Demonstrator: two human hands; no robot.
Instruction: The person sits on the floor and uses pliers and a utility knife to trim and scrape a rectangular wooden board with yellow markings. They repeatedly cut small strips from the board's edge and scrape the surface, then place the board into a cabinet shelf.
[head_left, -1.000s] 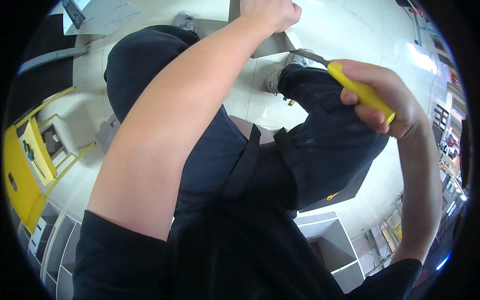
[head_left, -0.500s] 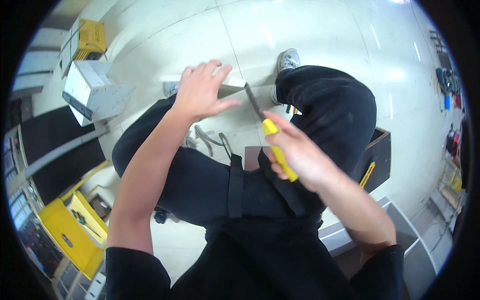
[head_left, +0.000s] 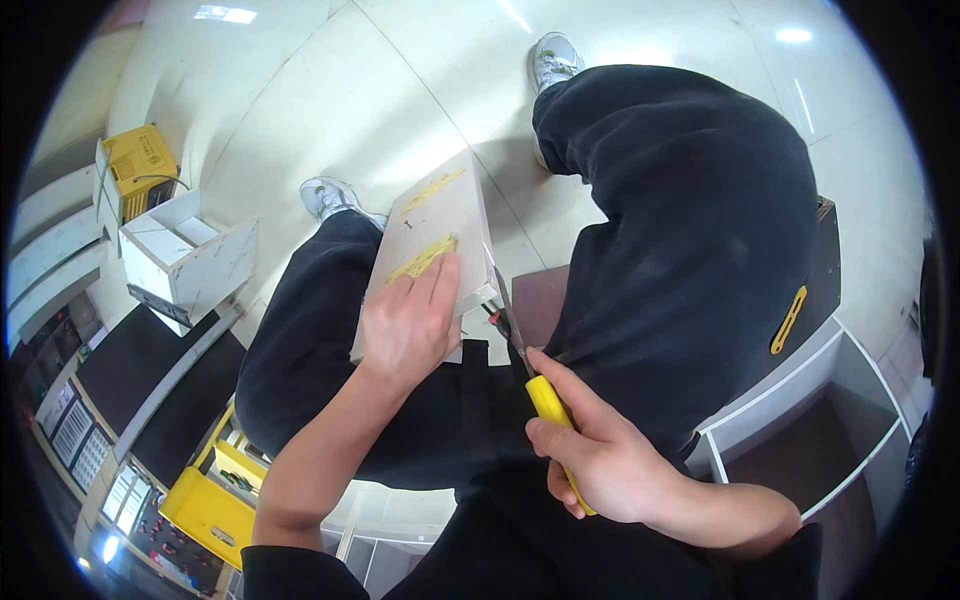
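Clasped pale board in left hand and closed right hand around yellow-handled tool alongside board's edge.

Black top on me, plain, matte. My left sleeve short, same black; right sleeve likewise. Forearms, left hand and right hand all bare. My trousers navy-black, loose, creased round knees. Flat black strap at waist. My left shoe pale grey-white, small greenish marks; right shoe matching, sneaker-shaped.
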